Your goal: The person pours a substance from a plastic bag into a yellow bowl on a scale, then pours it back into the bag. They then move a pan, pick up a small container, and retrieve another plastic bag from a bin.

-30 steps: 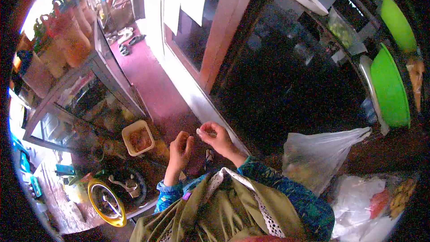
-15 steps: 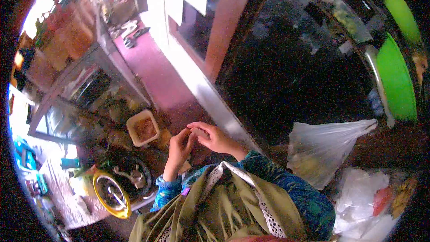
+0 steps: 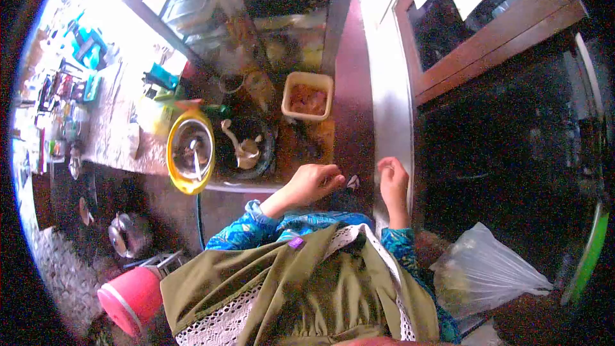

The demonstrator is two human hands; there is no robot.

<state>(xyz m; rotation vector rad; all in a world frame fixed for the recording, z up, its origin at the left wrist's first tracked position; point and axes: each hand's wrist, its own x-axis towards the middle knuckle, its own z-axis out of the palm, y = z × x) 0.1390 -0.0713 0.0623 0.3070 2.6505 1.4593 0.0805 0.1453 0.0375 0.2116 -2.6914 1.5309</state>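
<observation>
My left hand [image 3: 314,184] is in front of my body with its fingers curled in; whether something small is inside cannot be seen. To its right, apart from it, my right hand [image 3: 394,182] is raised with bent fingers spread apart and nothing visible in them. Beyond my left hand stands a cream square tub [image 3: 286,99] with pinkish-brown pieces in it. Between tub and hand lies a brown board-like surface [image 3: 320,134]. On the left are a dark round dish [image 3: 269,160] with pale objects in it and a yellow-rimmed bowl [image 3: 172,157] with a spoon.
A glass-fronted cabinet [image 3: 234,13] stands behind the tub. To the right is a dark glossy surface [image 3: 500,154], with a filled white plastic bag [image 3: 490,269] nearer me. A pink bucket-like container [image 3: 131,301] and a round metal pot [image 3: 131,234] are at lower left.
My hands were close together, fingertips meeting; now they are apart. The view has turned left, so the tub, bowl and cabinet sit further right in it and the bag lower.
</observation>
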